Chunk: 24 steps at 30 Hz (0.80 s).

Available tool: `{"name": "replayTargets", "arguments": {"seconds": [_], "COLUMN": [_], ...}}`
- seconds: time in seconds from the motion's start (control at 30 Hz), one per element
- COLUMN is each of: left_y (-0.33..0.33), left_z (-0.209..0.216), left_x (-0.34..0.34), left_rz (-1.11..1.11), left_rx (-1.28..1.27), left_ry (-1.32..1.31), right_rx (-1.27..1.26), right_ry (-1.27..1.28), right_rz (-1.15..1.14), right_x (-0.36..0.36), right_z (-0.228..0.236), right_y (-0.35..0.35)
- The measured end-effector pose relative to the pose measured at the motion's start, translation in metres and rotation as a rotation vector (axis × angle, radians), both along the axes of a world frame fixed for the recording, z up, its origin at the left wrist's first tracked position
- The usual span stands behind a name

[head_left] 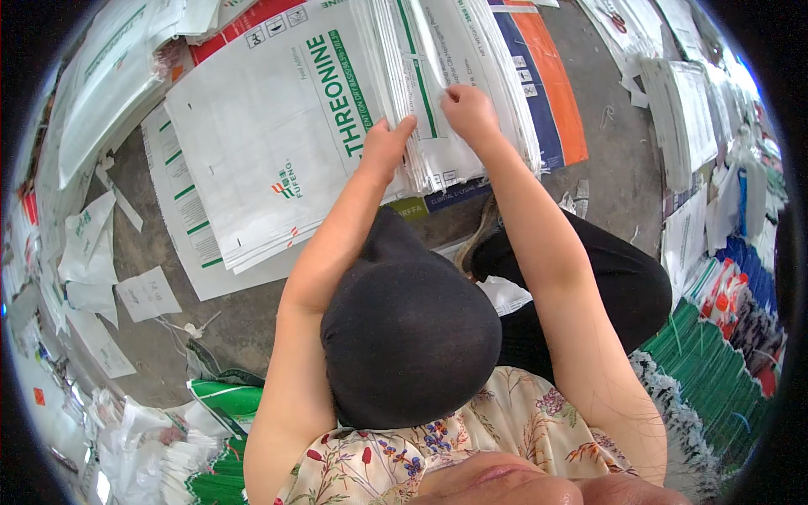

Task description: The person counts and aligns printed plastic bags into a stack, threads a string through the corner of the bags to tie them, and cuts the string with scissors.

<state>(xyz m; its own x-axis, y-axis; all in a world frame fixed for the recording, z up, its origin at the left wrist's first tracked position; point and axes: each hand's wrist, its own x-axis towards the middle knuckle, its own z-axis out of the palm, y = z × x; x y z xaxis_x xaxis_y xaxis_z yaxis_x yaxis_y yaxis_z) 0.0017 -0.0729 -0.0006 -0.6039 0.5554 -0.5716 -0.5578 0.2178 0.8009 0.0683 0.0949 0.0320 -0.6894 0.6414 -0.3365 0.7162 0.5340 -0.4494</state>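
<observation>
A pile of flat white sacks [244, 143] with green print lies on the floor in front of me. Over its right part runs a thick bundle of folded white sacks [433, 156]. My left hand [390, 150] rests at the left side of this bundle, thumb and forefinger apart; its other fingers are partly hidden. To its right, my right hand [470, 111] is closed in a pinch on the raised edge of a white sack near the top of the bundle. The fingertips of the right hand are curled out of sight.
A blue and orange sack [560, 109] lies under the pile's right side. Scissors [617, 18] rest on sacks at the far right. Another sack stack [686, 118] stands at the right, green sacks [711, 379] lower down. Scraps [149, 293] litter the floor at left.
</observation>
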Motion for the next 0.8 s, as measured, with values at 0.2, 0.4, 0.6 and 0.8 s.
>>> {"name": "replayTargets", "arguments": {"seconds": [0.2,0.4,0.6,0.8], "left_y": [0.004,0.013,-0.032,-0.11], "left_z": [0.004,0.002,-0.014,0.016], "left_x": [0.0,0.007,-0.013,-0.046], "left_rz": [-0.164,-0.525,0.016,0.208], "left_rx": [-0.051,0.009,-0.13,-0.053], "left_ry": [-0.094,0.56,0.753,0.02], "right_rx": [-0.474,-0.167,-0.01,0.051], "right_ry": [0.191,-0.021,-0.155,-0.176], "right_rz": [-0.274,-0.159,-0.117,-0.114], "right_x": [-0.019,-0.014,-0.001,0.013], "right_z": [0.018,0.018,0.0,-0.006], "right_y": [-0.022,0.012,0.05,0.062]}}
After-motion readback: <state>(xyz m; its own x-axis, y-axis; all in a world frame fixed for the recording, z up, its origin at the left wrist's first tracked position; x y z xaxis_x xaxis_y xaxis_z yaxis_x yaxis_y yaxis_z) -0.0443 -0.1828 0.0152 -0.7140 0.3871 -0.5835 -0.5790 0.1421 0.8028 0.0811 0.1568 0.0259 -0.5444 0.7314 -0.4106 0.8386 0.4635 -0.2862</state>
